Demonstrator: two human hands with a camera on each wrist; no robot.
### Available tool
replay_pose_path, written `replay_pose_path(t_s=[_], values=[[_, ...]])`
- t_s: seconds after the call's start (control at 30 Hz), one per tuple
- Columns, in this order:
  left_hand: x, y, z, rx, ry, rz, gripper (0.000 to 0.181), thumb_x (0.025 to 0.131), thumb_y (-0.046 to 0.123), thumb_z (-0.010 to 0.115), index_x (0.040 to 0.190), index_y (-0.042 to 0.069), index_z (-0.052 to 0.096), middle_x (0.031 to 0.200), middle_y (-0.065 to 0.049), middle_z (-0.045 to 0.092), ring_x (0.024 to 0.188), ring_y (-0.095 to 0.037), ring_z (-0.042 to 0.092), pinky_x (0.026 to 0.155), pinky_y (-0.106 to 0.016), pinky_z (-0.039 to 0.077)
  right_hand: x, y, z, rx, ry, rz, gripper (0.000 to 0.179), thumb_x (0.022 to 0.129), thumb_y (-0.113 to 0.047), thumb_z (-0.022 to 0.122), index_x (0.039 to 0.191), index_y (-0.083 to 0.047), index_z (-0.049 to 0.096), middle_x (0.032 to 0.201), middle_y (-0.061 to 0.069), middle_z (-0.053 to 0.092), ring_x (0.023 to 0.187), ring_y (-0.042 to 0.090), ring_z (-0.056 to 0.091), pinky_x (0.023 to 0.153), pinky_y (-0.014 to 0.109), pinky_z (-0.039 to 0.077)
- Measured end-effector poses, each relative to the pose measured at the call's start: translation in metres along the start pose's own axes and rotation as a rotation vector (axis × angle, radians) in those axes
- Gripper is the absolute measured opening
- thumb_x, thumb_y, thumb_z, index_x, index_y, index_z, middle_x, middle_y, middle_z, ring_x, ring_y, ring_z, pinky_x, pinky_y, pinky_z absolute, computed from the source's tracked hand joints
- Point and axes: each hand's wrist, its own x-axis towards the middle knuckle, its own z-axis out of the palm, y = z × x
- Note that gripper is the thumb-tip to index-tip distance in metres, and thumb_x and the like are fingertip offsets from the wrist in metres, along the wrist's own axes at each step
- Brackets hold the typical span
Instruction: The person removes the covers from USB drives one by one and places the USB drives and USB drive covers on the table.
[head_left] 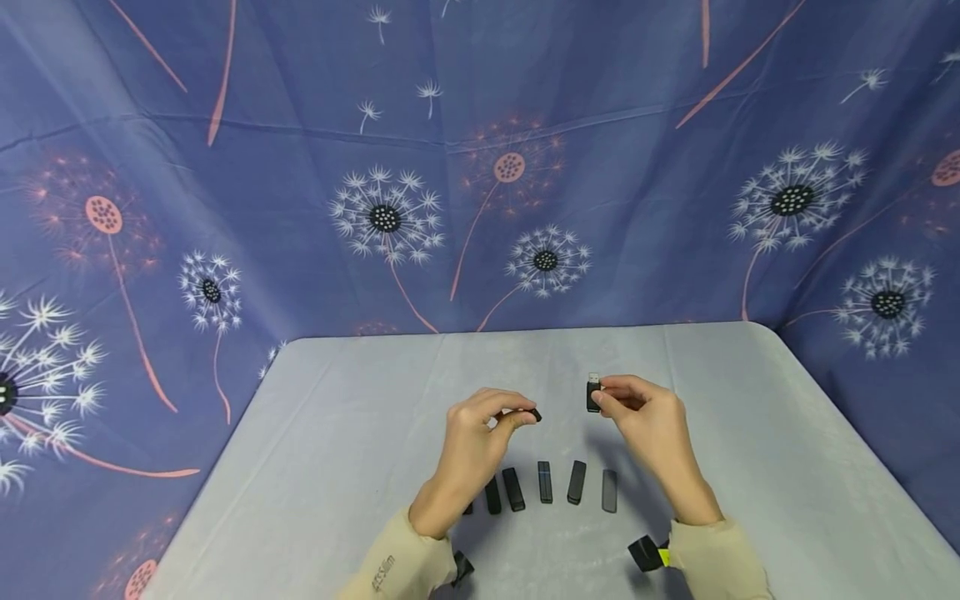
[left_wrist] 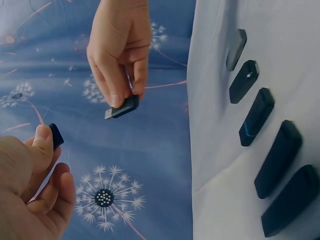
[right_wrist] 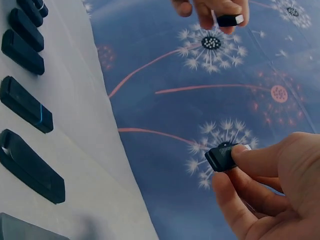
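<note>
My right hand (head_left: 656, 421) pinches a black USB flash drive (head_left: 593, 398) between thumb and fingers, above the table. The drive's bare metal plug points up in the head view and shows at its left end in the left wrist view. To the left, at nearly the same height, my left hand (head_left: 476, 429) pinches a small black cap-like piece (left_wrist: 57, 136) between thumb and forefinger. A gap separates the two held pieces. In the head view the left fingers hide most of the small piece; a pale end of it shows in the right wrist view.
Below the hands, several dark USB drives lie in a row on the pale cloth-covered table (head_left: 337, 467): a grey one (head_left: 609, 491) at the right, a blue-striped one (head_left: 545, 482) mid-row, black ones (head_left: 513, 489) leftward. A blue dandelion-print curtain (head_left: 450, 250) hangs behind the table.
</note>
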Motion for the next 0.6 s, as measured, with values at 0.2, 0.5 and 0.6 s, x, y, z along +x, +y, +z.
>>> replay_pose_path(t_s=[0.2, 0.5, 0.6], values=[[0.012, -0.006, 0.008, 0.04, -0.029, -0.016, 0.011, 0.085, 0.014, 0.082, 0.095, 0.011, 0.081, 0.09, -0.001, 0.078, 0.085, -0.013, 0.072, 0.072, -0.021, 0.057, 0.008, 0.007, 0.003, 0.003, -0.002, 0.044, 0.017, 0.092, -0.014, 0.08, 0.107, -0.006, 0.08, 0.09, 0.009, 0.079, 0.07, 0.004, 0.069, 0.065, 0.018, 0.054], [0.029, -0.008, 0.025, 0.078, -0.24, -0.165, 0.023, 0.091, 0.022, 0.076, 0.112, 0.012, 0.078, 0.099, 0.0, 0.078, 0.076, -0.006, 0.066, 0.061, -0.015, 0.05, 0.019, 0.019, 0.001, -0.008, 0.004, 0.06, 0.018, 0.091, -0.014, 0.08, 0.107, -0.004, 0.08, 0.088, 0.012, 0.078, 0.065, 0.006, 0.07, 0.058, 0.019, 0.052], [0.036, -0.01, 0.031, 0.107, -0.297, -0.177, 0.022, 0.092, 0.024, 0.075, 0.111, 0.014, 0.079, 0.1, 0.003, 0.078, 0.087, -0.004, 0.069, 0.071, -0.014, 0.053, 0.022, 0.022, 0.001, -0.022, -0.007, 0.074, 0.019, 0.092, -0.015, 0.08, 0.107, -0.004, 0.079, 0.089, 0.013, 0.079, 0.064, 0.005, 0.069, 0.058, 0.02, 0.052]])
